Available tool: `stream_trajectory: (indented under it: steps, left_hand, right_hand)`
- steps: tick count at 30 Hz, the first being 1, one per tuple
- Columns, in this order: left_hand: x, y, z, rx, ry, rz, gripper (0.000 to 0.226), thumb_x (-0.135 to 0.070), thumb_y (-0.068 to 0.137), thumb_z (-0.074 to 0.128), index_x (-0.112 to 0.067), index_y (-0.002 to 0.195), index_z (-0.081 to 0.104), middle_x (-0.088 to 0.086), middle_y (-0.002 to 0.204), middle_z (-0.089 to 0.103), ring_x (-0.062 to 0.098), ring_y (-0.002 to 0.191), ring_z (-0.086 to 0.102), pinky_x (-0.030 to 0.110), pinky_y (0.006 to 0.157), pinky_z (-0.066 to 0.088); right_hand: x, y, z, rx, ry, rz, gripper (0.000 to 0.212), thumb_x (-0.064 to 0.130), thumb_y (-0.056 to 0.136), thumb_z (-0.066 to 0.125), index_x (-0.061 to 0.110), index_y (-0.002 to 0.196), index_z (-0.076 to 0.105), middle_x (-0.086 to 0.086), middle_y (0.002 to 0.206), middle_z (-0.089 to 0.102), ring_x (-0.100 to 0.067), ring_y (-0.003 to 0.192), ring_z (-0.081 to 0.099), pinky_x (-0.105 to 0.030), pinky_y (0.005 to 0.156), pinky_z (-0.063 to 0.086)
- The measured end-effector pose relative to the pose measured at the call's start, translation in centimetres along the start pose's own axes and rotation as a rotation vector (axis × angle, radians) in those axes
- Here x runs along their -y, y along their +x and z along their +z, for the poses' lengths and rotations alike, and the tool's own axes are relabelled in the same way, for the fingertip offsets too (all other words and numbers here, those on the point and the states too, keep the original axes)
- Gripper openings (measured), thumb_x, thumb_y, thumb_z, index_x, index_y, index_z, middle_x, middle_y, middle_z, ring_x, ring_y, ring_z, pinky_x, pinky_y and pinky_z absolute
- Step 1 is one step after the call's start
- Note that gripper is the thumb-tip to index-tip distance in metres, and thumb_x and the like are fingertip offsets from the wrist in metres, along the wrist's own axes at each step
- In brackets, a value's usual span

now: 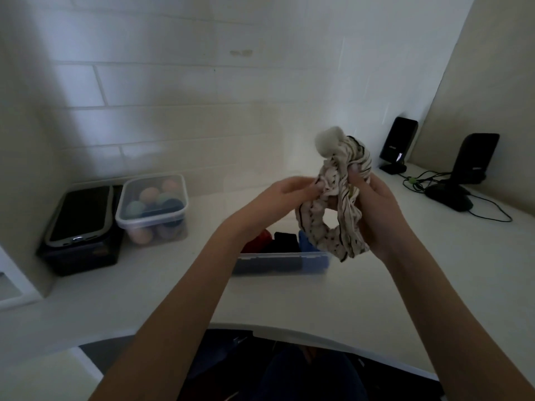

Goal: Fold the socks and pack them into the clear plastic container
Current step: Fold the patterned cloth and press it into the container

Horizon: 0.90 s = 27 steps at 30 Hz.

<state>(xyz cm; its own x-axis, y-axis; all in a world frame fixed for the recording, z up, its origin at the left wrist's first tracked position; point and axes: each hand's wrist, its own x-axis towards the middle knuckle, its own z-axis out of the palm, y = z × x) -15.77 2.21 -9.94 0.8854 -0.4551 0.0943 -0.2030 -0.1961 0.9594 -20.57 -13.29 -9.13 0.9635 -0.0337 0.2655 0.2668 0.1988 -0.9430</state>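
Both hands hold the striped socks [333, 198] above the container [282, 260]: your left hand [285, 195] pinches the cuff, your right hand [376, 206] grips the bundle. Roll the cuff snugly over before lowering.

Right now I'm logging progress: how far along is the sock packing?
Red, black and blue socks already sit in the clear plastic container. Both hands, left hand and right hand, grip the striped cream socks, bunched above it. These remain to be packed.
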Motion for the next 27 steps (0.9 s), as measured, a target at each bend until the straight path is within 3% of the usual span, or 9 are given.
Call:
stream_trajectory:
  steps: [3, 6, 11, 14, 16, 18, 22, 25, 27]
  left_hand:
    - [0.5, 0.0, 0.6, 0.110, -0.165, -0.016, 0.021, -0.038, 0.079, 0.066, -0.026, 0.095, 0.070, -0.001, 0.103, 0.073, 0.015, 0.102, 0.067, 0.037, 0.094, 0.052]
    - [0.9, -0.3, 1.2, -0.036, -0.092, 0.072, 0.011, -0.023, 0.082, 0.067, -0.016, 0.091, 0.067, 0.002, 0.083, 0.073, 0.011, 0.077, 0.071, 0.026, 0.076, 0.058]
    - [0.6, 0.3, 0.4, -0.015, -0.803, -0.012, 0.036, -0.026, 0.092, 0.049, -0.016, 0.058, 0.057, -0.003, 0.049, 0.058, 0.012, 0.046, 0.058, 0.026, 0.063, 0.057]
    - [0.3, -0.1, 0.1, 0.077, -1.148, 0.124, 0.023, -0.031, 0.084, 0.050, -0.013, 0.085, 0.065, -0.005, 0.067, 0.070, 0.008, 0.061, 0.065, 0.024, 0.064, 0.057]
    - [0.1, -0.3, -0.1, 0.088, -1.267, 0.233, 0.035, -0.031, 0.083, 0.051, -0.013, 0.112, 0.060, -0.001, 0.095, 0.073, 0.009, 0.084, 0.069, 0.025, 0.077, 0.057]
    - [0.1, -0.1, -0.1, 0.050, -1.340, 0.269, 0.038, -0.025, 0.084, 0.052, -0.016, 0.120, 0.052, 0.006, 0.112, 0.068, 0.015, 0.100, 0.066, 0.028, 0.091, 0.053]
    - [0.2, 0.5, -0.2, -0.105, -1.175, 0.197, 0.034, -0.017, 0.081, 0.056, -0.016, 0.114, 0.061, 0.008, 0.136, 0.047, 0.019, 0.127, 0.045, 0.033, 0.098, 0.045]
    - [0.8, 0.6, -0.2, -0.167, -0.871, 0.199, 0.045, -0.011, 0.086, 0.058, -0.020, 0.127, 0.043, -0.002, 0.125, 0.050, 0.004, 0.107, 0.058, 0.025, 0.081, 0.054]
    - [1.3, 0.4, 0.0, -0.198, -0.649, 0.216, 0.064, -0.014, 0.082, 0.063, -0.029, 0.135, 0.031, 0.000, 0.127, 0.048, 0.007, 0.108, 0.059, 0.029, 0.088, 0.053]
  right_hand:
    - [-0.1, 0.3, -0.4, -0.015, 0.009, 0.028, 0.024, 0.024, 0.097, 0.043, 0.013, 0.107, 0.062, -0.006, 0.100, 0.072, -0.019, 0.091, 0.070, -0.030, 0.079, 0.058]
    - [-0.6, 0.6, -0.8, -0.042, 0.105, 0.078, 0.018, 0.017, 0.098, 0.044, 0.010, 0.095, 0.060, -0.001, 0.071, 0.065, -0.014, 0.064, 0.065, -0.028, 0.063, 0.057]
    - [-2.0, 0.8, -1.3, -0.085, 0.108, 0.125, 0.023, 0.016, 0.098, 0.044, 0.015, 0.075, 0.043, 0.001, 0.058, 0.037, -0.006, 0.038, 0.029, -0.015, 0.033, 0.028]
    - [-2.7, 0.5, -1.2, -0.088, -0.069, 0.070, 0.024, 0.018, 0.098, 0.044, 0.017, 0.075, 0.049, 0.002, 0.053, 0.031, -0.006, 0.037, 0.024, -0.014, 0.035, 0.020]
    - [-3.0, 0.3, -0.8, -0.058, -0.222, 0.017, 0.017, 0.017, 0.098, 0.043, 0.013, 0.087, 0.055, 0.001, 0.052, 0.032, -0.007, 0.037, 0.026, -0.016, 0.036, 0.023]
    - [-3.1, 0.0, -0.2, -0.046, -0.399, -0.028, 0.018, 0.019, 0.097, 0.044, 0.010, 0.088, 0.057, 0.002, 0.051, 0.037, -0.006, 0.038, 0.032, -0.016, 0.039, 0.029]
    - [-2.8, -0.6, 0.8, -0.045, -0.539, -0.089, 0.029, 0.027, 0.095, 0.049, 0.013, 0.070, 0.050, 0.009, 0.048, 0.042, -0.001, 0.039, 0.035, -0.015, 0.043, 0.031]
    - [-2.2, -1.2, 1.3, 0.028, -0.463, -0.115, 0.024, 0.026, 0.091, 0.057, 0.018, 0.068, 0.058, 0.013, 0.043, 0.051, 0.002, 0.039, 0.044, -0.012, 0.042, 0.036]
    - [-1.8, -1.5, 1.7, 0.046, -0.456, -0.149, 0.010, 0.022, 0.088, 0.062, 0.022, 0.078, 0.066, 0.018, 0.053, 0.064, 0.005, 0.050, 0.057, -0.010, 0.050, 0.044]
